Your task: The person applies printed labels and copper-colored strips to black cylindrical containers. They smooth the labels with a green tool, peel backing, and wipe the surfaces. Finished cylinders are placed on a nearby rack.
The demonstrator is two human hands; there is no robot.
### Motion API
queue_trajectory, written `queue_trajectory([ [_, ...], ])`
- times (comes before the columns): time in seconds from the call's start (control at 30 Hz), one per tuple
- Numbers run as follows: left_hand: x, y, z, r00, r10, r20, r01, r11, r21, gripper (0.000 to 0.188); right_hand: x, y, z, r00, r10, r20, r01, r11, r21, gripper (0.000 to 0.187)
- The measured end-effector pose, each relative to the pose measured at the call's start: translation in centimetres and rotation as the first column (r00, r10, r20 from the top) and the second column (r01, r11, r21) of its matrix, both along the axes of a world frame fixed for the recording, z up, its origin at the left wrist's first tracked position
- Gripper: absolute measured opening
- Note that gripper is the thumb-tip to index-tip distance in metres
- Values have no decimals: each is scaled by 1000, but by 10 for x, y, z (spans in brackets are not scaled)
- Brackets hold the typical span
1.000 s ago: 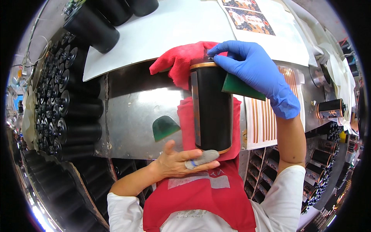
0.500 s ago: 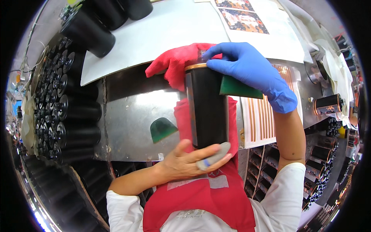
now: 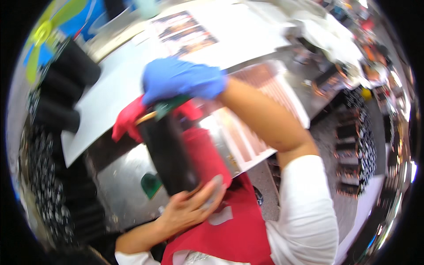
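A black cylinder (image 3: 168, 152) with a copper-coloured rim lies tilted, its far end on a red cloth (image 3: 126, 120). My bare left hand (image 3: 187, 212) curls round the cylinder's near end, and a grey pad (image 3: 214, 192) shows at its fingers. At the far end is my right hand (image 3: 183, 79) in a blue glove, bent over the top of the rim. Beneath that hand a dark green sheet (image 3: 170, 106) sticks out against the cylinder; the fingertips are hidden and blurred. Another green rounded piece (image 3: 151, 185) rests on the metal table left of the cylinder.
Black cylinders (image 3: 73, 66) stand in rows at the left. A white board (image 3: 104, 81) with printed pictures (image 3: 187, 33) covers the far side. Copper-coloured strips (image 3: 265, 92) lie on white paper at the right. More cylinders (image 3: 349, 150) are racked further right.
The view has swung to the right, blurring the picture. My gloved hand has turned over the cylinder's far end with the green sheet. The left hand stays at the near end.
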State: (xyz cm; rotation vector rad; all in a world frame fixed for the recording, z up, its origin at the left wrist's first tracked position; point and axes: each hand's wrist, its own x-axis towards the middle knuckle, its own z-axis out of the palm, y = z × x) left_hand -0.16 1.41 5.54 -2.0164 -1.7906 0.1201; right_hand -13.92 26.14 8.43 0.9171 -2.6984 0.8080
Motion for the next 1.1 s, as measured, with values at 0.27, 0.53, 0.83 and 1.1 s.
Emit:
queue_trajectory([
  [0.27,8,-33,-38,797,435,419,-596,680,428,71,18,-15,24,929,-281,240,259,959,117,39],
  [0.53,18,-33,-42,796,410,445,-603,604,522,89,45,4,53,949,-91,302,149,973,-175,33],
  [0.83,18,-31,-44,746,410,525,-646,636,421,92,-9,-4,7,939,-90,331,60,993,101,27],
  [1.1,17,-35,-55,801,384,460,-590,640,492,78,74,16,69,846,-61,530,134,986,-102,32],
])
